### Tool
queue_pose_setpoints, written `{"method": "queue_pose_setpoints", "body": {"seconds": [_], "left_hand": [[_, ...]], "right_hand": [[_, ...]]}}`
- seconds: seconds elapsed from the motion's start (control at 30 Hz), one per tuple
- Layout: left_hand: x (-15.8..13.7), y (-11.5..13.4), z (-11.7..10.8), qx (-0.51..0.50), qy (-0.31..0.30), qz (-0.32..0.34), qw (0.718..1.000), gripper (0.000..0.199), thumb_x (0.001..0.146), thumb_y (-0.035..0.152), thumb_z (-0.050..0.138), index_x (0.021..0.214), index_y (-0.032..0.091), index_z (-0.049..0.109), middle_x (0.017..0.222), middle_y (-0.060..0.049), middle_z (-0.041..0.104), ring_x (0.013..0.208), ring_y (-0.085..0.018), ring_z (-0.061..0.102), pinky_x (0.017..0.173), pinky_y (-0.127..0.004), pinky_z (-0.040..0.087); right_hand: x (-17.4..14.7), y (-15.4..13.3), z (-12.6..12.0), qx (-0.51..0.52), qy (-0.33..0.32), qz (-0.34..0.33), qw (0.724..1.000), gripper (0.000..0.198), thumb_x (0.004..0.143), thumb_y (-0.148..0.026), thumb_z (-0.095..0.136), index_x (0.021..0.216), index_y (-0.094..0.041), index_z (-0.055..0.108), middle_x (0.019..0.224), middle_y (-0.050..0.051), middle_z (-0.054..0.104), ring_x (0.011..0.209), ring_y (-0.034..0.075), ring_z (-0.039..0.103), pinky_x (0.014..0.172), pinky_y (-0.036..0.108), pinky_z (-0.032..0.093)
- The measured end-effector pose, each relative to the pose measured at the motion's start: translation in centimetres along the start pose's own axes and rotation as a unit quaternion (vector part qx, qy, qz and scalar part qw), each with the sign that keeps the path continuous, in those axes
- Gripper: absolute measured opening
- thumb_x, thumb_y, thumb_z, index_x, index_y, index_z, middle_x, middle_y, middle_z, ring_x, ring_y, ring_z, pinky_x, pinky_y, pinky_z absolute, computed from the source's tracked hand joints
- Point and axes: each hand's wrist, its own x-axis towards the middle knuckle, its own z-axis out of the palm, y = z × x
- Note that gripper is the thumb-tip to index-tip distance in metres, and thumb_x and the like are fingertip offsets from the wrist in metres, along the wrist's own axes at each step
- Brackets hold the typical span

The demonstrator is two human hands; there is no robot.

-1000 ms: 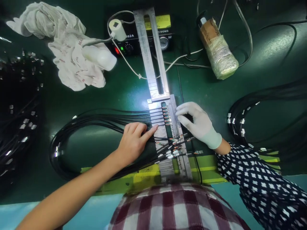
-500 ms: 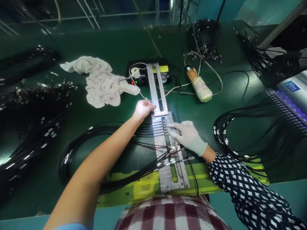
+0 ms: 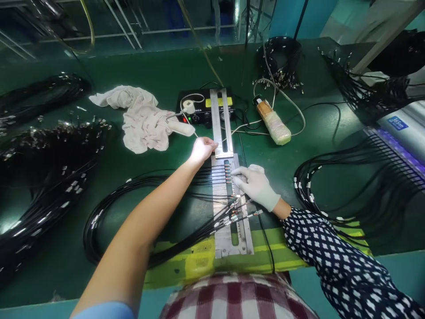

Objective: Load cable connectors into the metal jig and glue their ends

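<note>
A long metal fixture (image 3: 221, 243) lies lengthwise before me, with a slotted metal plate (image 3: 216, 119) over its far end. My left hand (image 3: 203, 149), bare, pinches the left edge of that plate near its lower end. Several thin black cables (image 3: 199, 178) run in from the left and lie side by side across the fixture, with small metal terminals at their tips. My right hand (image 3: 257, 186), in a white glove, has thumb and forefinger close together at those terminals; what lies between the fingertips is hidden. More loose cable ends (image 3: 234, 215) lie bunched across the fixture's nearer half.
Behind the plate sits a black control box (image 3: 199, 118). Left of it is a crumpled white glove (image 3: 142, 119); to the right, a taped handheld tool (image 3: 274, 122) on a cord. Cable bundles (image 3: 43, 177) lie at left, and a silver machine (image 3: 408, 126) with cables at right.
The fixture has turned slightly: its near end moved left and its far plate right. My right hand shifted a little left, and its thumb and forefinger now sit at the terminals.
</note>
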Motion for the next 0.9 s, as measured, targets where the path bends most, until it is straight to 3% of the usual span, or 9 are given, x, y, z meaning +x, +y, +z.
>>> {"method": "queue_pose_setpoints", "body": {"seconds": [0.17,0.37,0.53,0.73,0.9], "left_hand": [[-0.3,0.5,-0.3,0.045,-0.017,-0.009,0.999,0.023,0.075,0.028,0.073,0.063,0.015,0.06,0.054,0.004,0.058,0.05,-0.009,0.048,0.059,-0.025,0.039],[-0.1,0.2,-0.3,0.093,-0.053,-0.009,0.994,0.029,0.094,0.039,0.061,0.082,0.012,0.061,0.073,0.002,0.06,0.062,-0.009,0.056,0.063,-0.025,0.05],[0.2,-0.4,-0.6,0.093,-0.068,-0.002,0.993,0.027,0.09,0.035,0.065,0.075,0.013,0.059,0.065,0.004,0.058,0.056,-0.008,0.051,0.059,-0.023,0.045],[0.7,-1.0,-1.0,0.086,-0.064,0.023,0.994,0.03,0.069,0.044,0.068,0.064,0.017,0.058,0.057,0.0,0.061,0.049,-0.011,0.049,0.053,-0.024,0.036],[-0.2,-0.1,-1.0,0.123,-0.042,0.081,0.988,0.028,0.072,0.046,0.064,0.073,0.018,0.061,0.06,-0.001,0.061,0.055,-0.017,0.054,0.057,-0.028,0.04]], "right_hand": [[-0.1,-0.1,-0.1,-0.002,0.01,-0.004,1.0,0.013,0.09,-0.032,0.063,0.097,-0.028,0.073,0.063,-0.003,0.058,0.08,0.02,0.054,0.099,0.038,0.03],[-0.4,-0.4,0.0,-0.014,0.027,-0.004,1.0,0.009,0.088,-0.028,0.067,0.094,-0.028,0.074,0.062,-0.005,0.057,0.079,0.017,0.054,0.099,0.036,0.032],[-0.7,-0.5,0.0,-0.009,0.031,-0.007,0.999,0.011,0.089,-0.028,0.066,0.097,-0.028,0.074,0.068,-0.004,0.059,0.082,0.016,0.057,0.107,0.037,0.028],[-0.6,-0.2,0.3,0.008,0.021,0.0,1.0,0.012,0.086,-0.024,0.067,0.095,-0.028,0.074,0.068,-0.004,0.059,0.084,0.017,0.059,0.111,0.04,0.027],[-0.5,-0.4,-0.4,0.009,0.013,-0.006,1.0,0.011,0.088,-0.026,0.067,0.097,-0.028,0.073,0.071,-0.004,0.062,0.086,0.017,0.059,0.111,0.041,0.027]]}}
